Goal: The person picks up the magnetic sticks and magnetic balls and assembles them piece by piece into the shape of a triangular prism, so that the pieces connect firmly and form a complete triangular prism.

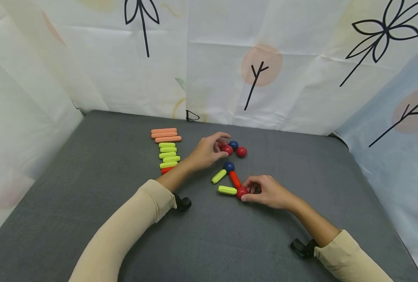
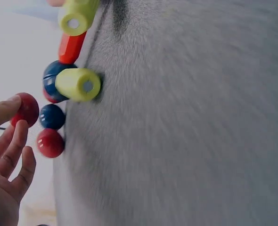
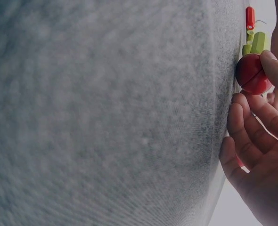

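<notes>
In the left hand's pinching grip, one red ball sits on the far side of the near yellow stick's left-pointing free end, while the right hand pinches that stick's red end ball.

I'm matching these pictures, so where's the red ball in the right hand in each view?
Head: red ball right of centre, below the middle, in the right hand.
Left wrist: not visible.
Right wrist: towards the right edge, above mid-height.
Shared landmark: yellow-green sticks, in all three.
</notes>
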A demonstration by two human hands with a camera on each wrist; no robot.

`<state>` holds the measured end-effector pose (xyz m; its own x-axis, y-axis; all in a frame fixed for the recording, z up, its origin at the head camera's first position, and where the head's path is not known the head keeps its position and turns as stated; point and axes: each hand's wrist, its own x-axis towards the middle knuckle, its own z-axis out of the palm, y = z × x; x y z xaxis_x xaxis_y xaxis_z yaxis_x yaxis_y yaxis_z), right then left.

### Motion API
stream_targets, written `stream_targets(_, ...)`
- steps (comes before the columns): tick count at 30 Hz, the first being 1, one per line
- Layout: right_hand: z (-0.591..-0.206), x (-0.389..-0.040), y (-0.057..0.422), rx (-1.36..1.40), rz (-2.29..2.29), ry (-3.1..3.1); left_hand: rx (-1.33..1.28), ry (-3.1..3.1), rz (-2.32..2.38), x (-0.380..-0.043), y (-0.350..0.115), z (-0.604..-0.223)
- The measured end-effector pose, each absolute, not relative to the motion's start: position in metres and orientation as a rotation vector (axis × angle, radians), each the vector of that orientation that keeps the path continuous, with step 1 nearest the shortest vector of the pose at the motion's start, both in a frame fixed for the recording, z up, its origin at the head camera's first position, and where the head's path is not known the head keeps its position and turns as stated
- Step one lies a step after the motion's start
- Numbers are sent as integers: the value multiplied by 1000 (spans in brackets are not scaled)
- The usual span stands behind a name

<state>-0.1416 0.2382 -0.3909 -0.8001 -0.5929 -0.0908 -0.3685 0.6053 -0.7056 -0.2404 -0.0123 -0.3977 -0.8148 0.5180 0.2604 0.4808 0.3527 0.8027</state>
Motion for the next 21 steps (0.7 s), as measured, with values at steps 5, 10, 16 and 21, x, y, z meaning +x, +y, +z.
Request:
stream_targets(5,-390,-142,238,-782,-999,2521,976,2512,1542,-228,-39,-392)
stream_targets(10,-390,-142,238,-787,-992,2525,1023,2466,1495,-209,-63,-395)
stream_targets(16,-390,-142,237,-789,-990,2527,1085,2369,1343,-181,-78,-405)
stream_targets(21,-391,-142,236,-806,-991,2536,1117,2338,1277,-169,-78,-412)
